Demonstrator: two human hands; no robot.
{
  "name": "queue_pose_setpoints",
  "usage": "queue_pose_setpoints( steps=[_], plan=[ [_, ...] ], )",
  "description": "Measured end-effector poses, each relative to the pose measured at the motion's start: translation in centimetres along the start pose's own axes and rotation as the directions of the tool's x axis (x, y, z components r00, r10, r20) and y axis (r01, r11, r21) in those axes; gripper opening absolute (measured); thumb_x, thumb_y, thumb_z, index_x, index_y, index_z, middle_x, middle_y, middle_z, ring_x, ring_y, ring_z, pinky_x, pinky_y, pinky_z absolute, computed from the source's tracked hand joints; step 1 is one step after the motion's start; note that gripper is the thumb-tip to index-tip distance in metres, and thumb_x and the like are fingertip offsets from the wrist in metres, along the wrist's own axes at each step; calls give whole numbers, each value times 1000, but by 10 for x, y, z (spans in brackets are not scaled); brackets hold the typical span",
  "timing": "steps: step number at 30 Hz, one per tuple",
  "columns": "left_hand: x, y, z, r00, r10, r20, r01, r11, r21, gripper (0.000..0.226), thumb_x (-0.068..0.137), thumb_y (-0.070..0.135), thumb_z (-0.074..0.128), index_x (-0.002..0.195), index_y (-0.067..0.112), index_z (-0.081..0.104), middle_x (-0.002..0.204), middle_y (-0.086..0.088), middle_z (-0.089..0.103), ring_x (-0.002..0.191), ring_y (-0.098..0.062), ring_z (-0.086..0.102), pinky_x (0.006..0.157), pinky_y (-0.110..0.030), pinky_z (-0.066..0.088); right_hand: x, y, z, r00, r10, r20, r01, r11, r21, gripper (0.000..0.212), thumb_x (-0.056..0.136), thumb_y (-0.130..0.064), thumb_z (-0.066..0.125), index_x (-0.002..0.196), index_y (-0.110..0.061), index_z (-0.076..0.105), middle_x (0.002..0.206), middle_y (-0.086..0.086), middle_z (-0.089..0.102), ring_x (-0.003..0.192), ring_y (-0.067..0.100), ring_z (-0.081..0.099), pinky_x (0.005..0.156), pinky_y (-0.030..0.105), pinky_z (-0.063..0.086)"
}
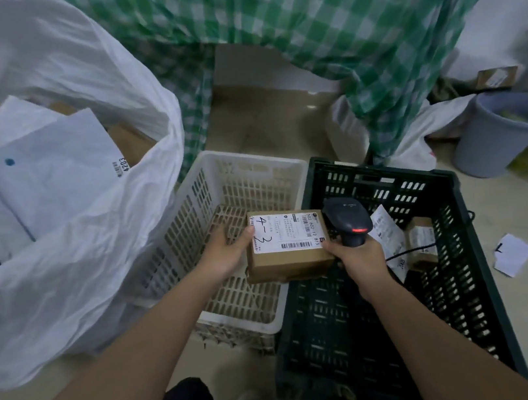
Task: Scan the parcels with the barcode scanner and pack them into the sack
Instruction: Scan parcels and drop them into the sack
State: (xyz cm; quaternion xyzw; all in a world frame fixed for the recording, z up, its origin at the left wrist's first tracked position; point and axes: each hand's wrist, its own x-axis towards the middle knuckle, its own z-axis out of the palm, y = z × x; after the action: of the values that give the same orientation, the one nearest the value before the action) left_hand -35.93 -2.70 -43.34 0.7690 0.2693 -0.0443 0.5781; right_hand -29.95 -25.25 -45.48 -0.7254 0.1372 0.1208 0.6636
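My left hand (pixel 225 250) grips the left side of a small cardboard parcel (pixel 290 257) with a white label marked "4-3", held over the edge between two crates. My right hand (pixel 356 252) holds a black barcode scanner (pixel 348 221) right beside the parcel's right edge, its red light lit. The big white sack (pixel 98 245) stands open on the left with several white and brown parcels (pixel 56 172) inside. A white mailer bag (pixel 387 232) and a small brown box (pixel 421 241) lie in the dark green crate.
A white slatted basket (pixel 219 186) stands between the sack and the dark green crate (pixel 465 272). A green checked cloth (pixel 350 32) hangs behind. A grey bucket (pixel 502 130) stands at the right, a paper scrap (pixel 512 253) lies on the floor.
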Motion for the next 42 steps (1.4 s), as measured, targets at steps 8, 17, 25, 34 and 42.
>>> queue_pose_setpoints(
  steps=[8,17,25,34,42],
  plan=[
    [11,1,4,987,-79,140,79,997,8,38,90,45,60,122,27,49,116,0,64,99,-20,60,91,-38,49,6,0,0,995,-55,81,55,998,-8,29,72,-3,82,96,3,68,91,13,72,80,19,66,82,34,53],
    [-6,-7,-9,802,-363,474,192,909,370,83,72,52,75,139,26,36,140,4,44,129,-20,43,109,-37,35,4,-6,11,986,-139,92,153,974,-165,19,78,-14,79,91,-11,65,86,2,68,81,17,62,76,30,48],
    [-18,-9,12,829,-289,478,320,947,18,29,96,34,51,117,16,58,97,-1,68,89,-19,62,79,-34,48,1,-4,12,991,-122,54,132,954,-269,26,79,-25,78,97,-14,63,88,1,67,90,23,64,78,31,48],
    [-12,1,-7,967,-62,246,120,967,-224,91,77,13,78,147,28,22,134,-10,56,113,-27,61,93,-45,53,-19,-54,13,958,-285,33,287,947,-143,17,82,-24,76,86,-20,60,79,-5,64,74,13,60,70,28,44],
    [-21,12,-24,995,73,-63,-91,926,-366,70,76,11,78,136,15,43,131,-3,57,112,-22,60,79,-27,55,-62,-75,13,914,-215,345,321,902,-289,16,82,-27,75,80,-13,68,71,8,70,60,15,66,59,26,54]
  ],
)
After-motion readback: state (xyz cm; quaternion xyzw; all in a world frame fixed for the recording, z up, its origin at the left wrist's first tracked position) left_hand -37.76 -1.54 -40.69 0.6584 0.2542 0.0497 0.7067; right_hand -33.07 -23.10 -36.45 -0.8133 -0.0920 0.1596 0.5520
